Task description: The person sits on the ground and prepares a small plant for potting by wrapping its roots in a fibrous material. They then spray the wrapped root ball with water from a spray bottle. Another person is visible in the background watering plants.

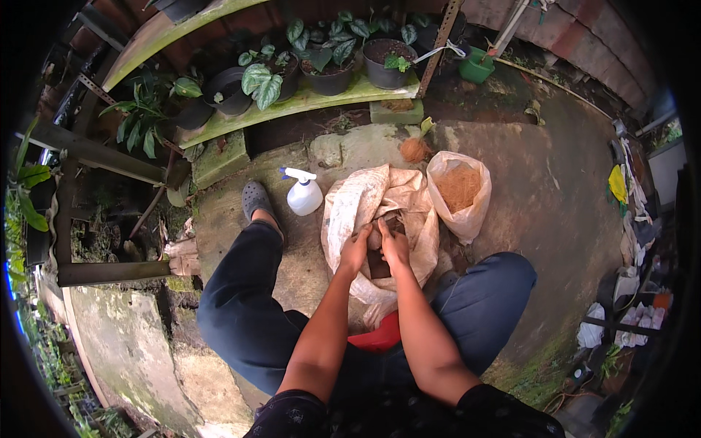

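Observation:
Both of my hands reach into the mouth of a large, whitish woven sack (354, 197) with its rim rolled down, standing between my legs. My left hand (355, 250) and my right hand (395, 247) are close together, fingers curled around a small greyish-brown lump (374, 239). It looks like a clod of soil, though the fingers partly cover it. Dark brown material shows inside the sack below my hands. Just right of it stands a smaller white sack (471, 223) filled with loose, orange-brown fibre.
A white spray bottle (304, 197) stands left of the large sack. Beyond the sacks sits a fibrous brown ball (415, 150) with a small plant. Potted plants (327, 73) line a mossy shelf (299, 106). Something red (380, 336) lies near my lap.

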`<state>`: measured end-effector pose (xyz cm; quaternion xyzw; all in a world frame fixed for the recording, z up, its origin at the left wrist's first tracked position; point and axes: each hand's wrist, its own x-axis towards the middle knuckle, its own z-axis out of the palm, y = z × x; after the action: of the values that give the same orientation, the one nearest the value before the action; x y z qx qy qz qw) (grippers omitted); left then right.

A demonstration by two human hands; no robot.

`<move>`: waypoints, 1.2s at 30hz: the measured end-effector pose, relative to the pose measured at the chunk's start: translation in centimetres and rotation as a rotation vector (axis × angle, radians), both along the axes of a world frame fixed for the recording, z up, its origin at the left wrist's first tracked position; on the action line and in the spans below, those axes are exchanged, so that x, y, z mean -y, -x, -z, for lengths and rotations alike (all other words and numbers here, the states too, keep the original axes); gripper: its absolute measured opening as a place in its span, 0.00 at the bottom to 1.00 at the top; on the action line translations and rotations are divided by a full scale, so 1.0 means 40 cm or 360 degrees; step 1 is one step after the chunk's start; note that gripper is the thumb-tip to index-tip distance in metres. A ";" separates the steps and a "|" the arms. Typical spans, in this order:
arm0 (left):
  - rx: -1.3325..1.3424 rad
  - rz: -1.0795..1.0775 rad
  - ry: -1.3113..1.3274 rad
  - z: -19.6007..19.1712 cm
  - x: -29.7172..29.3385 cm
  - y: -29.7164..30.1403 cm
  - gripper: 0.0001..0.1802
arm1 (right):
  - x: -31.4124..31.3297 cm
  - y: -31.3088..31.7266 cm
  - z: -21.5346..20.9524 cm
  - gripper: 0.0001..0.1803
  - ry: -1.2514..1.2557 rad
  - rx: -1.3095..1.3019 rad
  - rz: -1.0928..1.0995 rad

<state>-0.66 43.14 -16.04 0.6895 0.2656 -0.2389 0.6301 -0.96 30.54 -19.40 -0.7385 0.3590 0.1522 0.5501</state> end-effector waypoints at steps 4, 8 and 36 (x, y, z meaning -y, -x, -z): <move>0.0053 -0.0252 0.0333 0.069 -0.002 -0.028 0.37 | -0.007 -0.060 -0.106 0.46 -0.0236 -0.0366 0.0102; -0.0060 -0.0440 0.0385 0.069 -0.013 -0.054 0.28 | 0.004 -0.069 -0.058 0.42 -0.0449 -0.0322 -0.0077; 0.0179 -0.0235 -0.0913 -0.027 -0.033 -0.030 0.36 | -0.082 -0.017 -0.082 0.38 0.0794 0.0335 -0.0399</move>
<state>0.55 44.44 -14.97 0.8303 0.3363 -0.0691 0.4390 -0.29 33.83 -16.13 -0.9012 0.2324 0.0485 0.3627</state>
